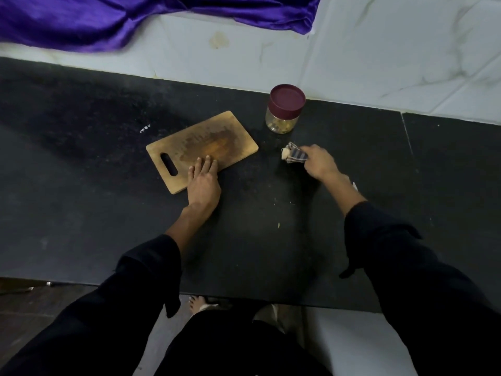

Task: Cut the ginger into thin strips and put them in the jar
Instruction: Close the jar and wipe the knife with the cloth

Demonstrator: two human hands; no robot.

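Note:
A clear jar [283, 123] with a dark red lid screwed on stands on the black counter, with pale ginger strips visible at its bottom. A wooden cutting board [189, 139] with a handle slot lies left of the jar, its surface bare and stained. My left hand [203, 183] rests flat on the board's near edge, fingers together. My right hand [321, 161] grips a striped cloth [294, 156] pressed on the counter just below the jar. No knife or whole ginger is in sight.
The black counter [244, 240] runs across the view, with a few small ginger bits near its middle. A white tiled wall [379, 63] rises behind it. A purple cloth [135, 20] drapes at the back left. The floor and my foot show below the counter's front edge.

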